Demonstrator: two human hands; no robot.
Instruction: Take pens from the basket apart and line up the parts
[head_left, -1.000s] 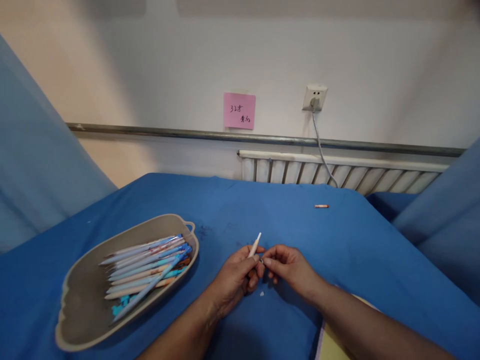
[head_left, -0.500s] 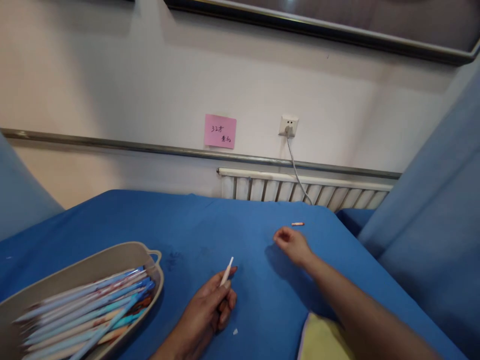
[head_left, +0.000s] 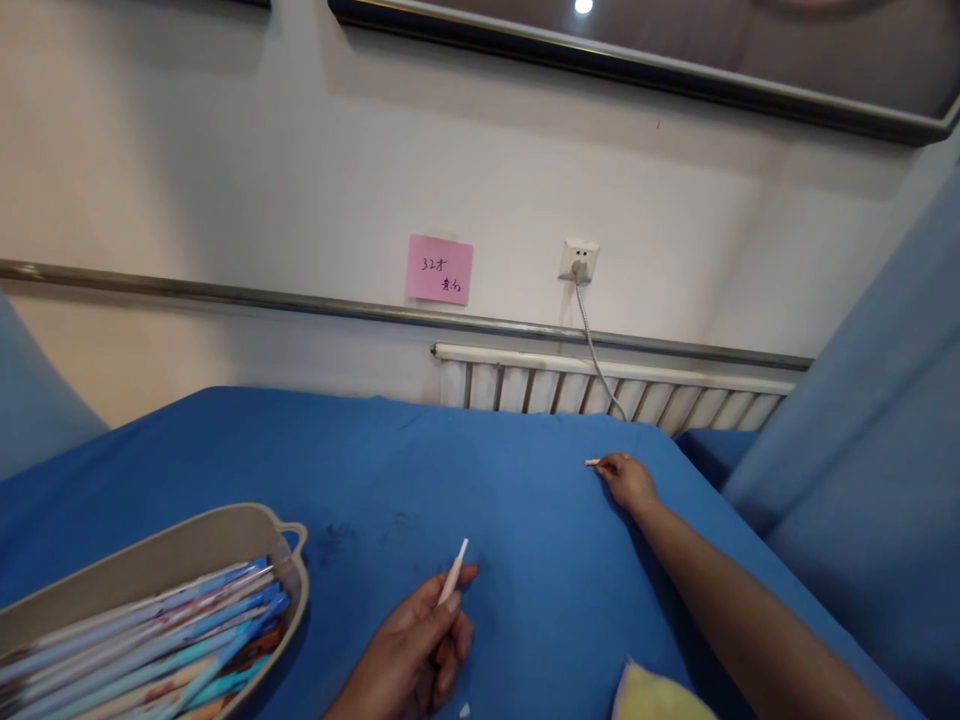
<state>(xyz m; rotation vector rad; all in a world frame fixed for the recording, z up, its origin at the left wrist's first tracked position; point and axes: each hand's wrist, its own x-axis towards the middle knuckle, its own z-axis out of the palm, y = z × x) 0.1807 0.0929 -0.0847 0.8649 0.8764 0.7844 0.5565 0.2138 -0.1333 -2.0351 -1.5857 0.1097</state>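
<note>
My left hand (head_left: 420, 650) is closed around a slim pale pen barrel (head_left: 451, 582) with a narrow white tip pointing up and away. Its lower end is hidden in my palm. At the far right of the blue cloth, my right hand (head_left: 628, 482) pinches a short, thin pale stick (head_left: 592, 462). The fingers cover the stick's right end, and its left end pokes out. What this small piece is I cannot make out. Left of my left hand, a beige basket (head_left: 298, 585) with a loop handle holds several blue, white and orange-brown pens (head_left: 187, 625).
A blue cloth (head_left: 517, 510) covers the table. At the front edge lie a yellow cloth-like item (head_left: 656, 697) and a white scrap (head_left: 465, 710). Behind stand a radiator (head_left: 540, 385) and a plugged-in cable (head_left: 596, 355). A blue curtain (head_left: 862, 420) hangs on the right.
My right hand has moved right and away, closing on the short stick lying there. My left hand keeps hold of the pen barrel. The view has tilted slightly upward.
</note>
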